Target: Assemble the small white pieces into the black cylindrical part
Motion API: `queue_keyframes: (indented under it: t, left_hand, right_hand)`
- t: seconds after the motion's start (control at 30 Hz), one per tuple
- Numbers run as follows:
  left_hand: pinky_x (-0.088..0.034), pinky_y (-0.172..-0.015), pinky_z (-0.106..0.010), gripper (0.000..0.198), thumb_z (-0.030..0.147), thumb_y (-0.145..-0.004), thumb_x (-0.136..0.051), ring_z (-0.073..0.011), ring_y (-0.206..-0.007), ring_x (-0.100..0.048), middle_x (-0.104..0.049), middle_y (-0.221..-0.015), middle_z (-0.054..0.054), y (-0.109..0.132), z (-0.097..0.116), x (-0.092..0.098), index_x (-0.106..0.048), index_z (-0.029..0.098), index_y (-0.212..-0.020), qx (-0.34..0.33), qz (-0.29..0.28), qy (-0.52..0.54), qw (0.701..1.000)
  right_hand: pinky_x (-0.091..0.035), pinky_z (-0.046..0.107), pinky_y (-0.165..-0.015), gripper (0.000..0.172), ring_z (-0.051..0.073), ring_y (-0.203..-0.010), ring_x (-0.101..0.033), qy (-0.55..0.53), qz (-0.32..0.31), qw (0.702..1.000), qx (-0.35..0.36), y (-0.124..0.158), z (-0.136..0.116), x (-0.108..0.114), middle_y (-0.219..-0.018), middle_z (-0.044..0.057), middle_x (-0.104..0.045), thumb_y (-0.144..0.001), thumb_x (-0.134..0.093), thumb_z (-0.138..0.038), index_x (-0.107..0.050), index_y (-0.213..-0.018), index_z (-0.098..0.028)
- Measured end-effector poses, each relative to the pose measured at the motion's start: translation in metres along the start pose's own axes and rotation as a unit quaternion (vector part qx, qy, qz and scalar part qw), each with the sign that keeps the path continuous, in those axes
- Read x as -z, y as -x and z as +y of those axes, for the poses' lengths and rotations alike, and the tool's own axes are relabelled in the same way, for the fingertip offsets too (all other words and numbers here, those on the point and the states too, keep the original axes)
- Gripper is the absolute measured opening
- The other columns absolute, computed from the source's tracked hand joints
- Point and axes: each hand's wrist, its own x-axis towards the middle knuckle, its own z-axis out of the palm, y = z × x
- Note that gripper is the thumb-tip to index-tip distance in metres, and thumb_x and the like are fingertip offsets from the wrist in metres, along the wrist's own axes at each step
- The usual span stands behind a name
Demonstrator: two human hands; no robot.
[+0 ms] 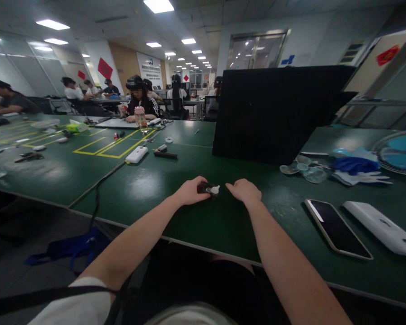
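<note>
My left hand (pixel 190 191) grips a small dark object with a white piece (pixel 215 190) on its right end, just above the green table. Thumb and fingers close on it from the left; its exact kind is too small to make out. A short gap to the right, my right hand (pixel 246 190) is curled, with a fingertip or thumb pointing toward the white piece. Whether anything sits inside those curled fingers is hidden. Both hands are near the middle of the table, in front of a large black panel (pixel 264 115).
To the right lie a phone (pixel 338 228), a white power bank-like device (pixel 382 225), gloves (pixel 355 167), clear plastic cups (pixel 313 174) and a fan (pixel 401 151). A white device with a cable (pixel 136 155) is left. Across the table sits a person (pixel 138 99) near a bottle (pixel 141 118).
</note>
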Motion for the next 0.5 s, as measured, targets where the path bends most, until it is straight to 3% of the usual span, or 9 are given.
queue_keyframes:
  t: [0.33, 0.5]
  left_hand:
    - [-0.054, -0.080, -0.036, 0.052, 0.044, -0.079, -0.073, -0.0217, -0.091, -0.069, -0.071, -0.105, -0.005, 0.003, 0.007, 0.004, -0.057, 0.025, -0.124, 0.010, -0.006, -0.005, 1.000]
    - [-0.055, -0.085, -0.037, 0.053, 0.042, -0.074, -0.076, -0.0233, -0.100, -0.067, -0.068, -0.116, -0.008, 0.004, -0.011, 0.015, -0.060, 0.023, -0.120, 0.035, 0.030, -0.016, 0.999]
  right_hand:
    - [-0.057, 0.037, -0.070, 0.045, 0.024, -0.079, -0.069, 0.006, -0.003, 1.000, 0.011, -0.002, 0.003, -0.002, -0.088, 0.010, -0.070, -0.092, -0.051, -0.062, -0.068, -0.087, -0.020]
    - [-0.057, 0.039, -0.070, 0.044, 0.024, -0.078, -0.069, 0.002, -0.014, 1.000, 0.020, -0.002, 0.005, 0.000, -0.088, 0.010, -0.069, -0.092, -0.052, -0.061, -0.067, -0.087, -0.020]
